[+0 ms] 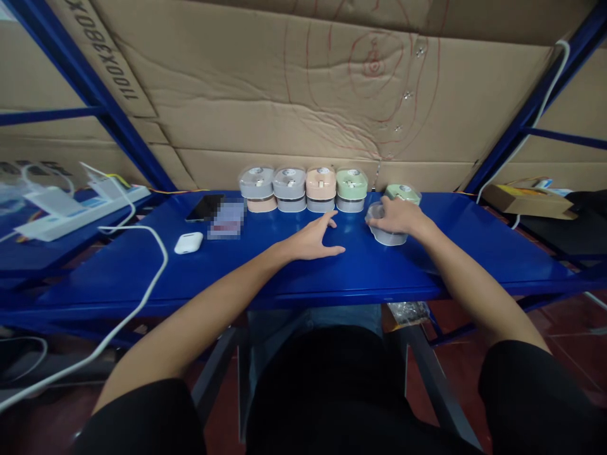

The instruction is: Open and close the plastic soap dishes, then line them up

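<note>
Black shirt [327,392] fills the space before the tabletop's [294,278] front edge; the right hand [398,216] grips a translucent container [389,237], right of the stacked boxes [289,183] along the back edge; the left hand [315,240] is open.

Dim, even indoor light, faint glare on the blue tabletop [303,272], and wide-angle stretching at the edges.

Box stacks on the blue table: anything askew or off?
Leftmost stack: its lower box is peach, while the other three stacks have greyish bottoms. The cardboard behind is creased. No spill seen.
</note>
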The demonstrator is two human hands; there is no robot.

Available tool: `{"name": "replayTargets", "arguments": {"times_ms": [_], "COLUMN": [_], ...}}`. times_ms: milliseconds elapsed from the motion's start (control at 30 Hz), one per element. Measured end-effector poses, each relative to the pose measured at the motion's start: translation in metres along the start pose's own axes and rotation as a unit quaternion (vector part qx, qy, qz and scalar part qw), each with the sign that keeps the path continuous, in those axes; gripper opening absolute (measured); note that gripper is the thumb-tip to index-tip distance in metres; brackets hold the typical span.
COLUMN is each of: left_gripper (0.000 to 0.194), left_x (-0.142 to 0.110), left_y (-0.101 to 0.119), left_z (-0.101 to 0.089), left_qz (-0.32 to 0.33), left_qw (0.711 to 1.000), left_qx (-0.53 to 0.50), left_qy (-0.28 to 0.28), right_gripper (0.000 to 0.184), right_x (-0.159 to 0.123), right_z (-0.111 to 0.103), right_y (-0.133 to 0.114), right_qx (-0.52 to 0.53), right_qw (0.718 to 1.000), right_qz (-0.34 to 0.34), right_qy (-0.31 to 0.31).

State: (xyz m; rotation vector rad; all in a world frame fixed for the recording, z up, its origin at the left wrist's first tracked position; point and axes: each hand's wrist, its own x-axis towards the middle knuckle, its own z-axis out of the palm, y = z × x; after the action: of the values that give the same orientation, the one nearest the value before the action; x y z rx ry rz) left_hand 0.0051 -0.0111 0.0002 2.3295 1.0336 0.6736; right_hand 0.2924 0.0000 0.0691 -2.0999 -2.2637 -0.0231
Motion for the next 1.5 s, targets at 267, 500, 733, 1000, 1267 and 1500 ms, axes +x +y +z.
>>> {"name": "replayTargets", "arguments": {"times_ms": [267,500,733,1000,1267,1500], "left_gripper": [0.146,0.135,0.052,0.040,0.048,0.052], "left_x": [0.003,0.001,-0.005,-0.004,-0.010,-0.007], "left_y": [-0.009,-0.012,0.001,0.003,-0.027,-0.024], "left_z": [-0.005,-0.008,-0.015,-0.026,-0.067,-0.069], "left_qz": [0.050,0.094,0.096,0.042,-0.066,-0.038], "left_qw": [0.996,0.993,0.995,0.995,0.984,0.989], "left_qx": [-0.063,-0.061,0.030,0.052,0.145,0.133], "left_qy": [0.037,0.043,0.001,0.080,0.084,0.061], "right_gripper": [0.109,0.082,0.086,0.093,0.091,0.090], "right_x": [-0.004,-0.001,0.021,0.029,0.035,0.039], "right_z": [0.023,0.005,0.002,0.017,0.025,0.027], "right_y": [-0.011,0.008,0.063,0.064,0.069,0.072], "right_qx": [0.179,0.236,0.146,0.023,0.063,0.078], "right_qw": [0.905,0.905,0.978,0.991,0.986,0.983], "right_qz": [-0.386,-0.349,-0.145,-0.108,-0.146,-0.157], "right_qy": [0.015,0.056,-0.022,-0.073,-0.056,-0.055]}}
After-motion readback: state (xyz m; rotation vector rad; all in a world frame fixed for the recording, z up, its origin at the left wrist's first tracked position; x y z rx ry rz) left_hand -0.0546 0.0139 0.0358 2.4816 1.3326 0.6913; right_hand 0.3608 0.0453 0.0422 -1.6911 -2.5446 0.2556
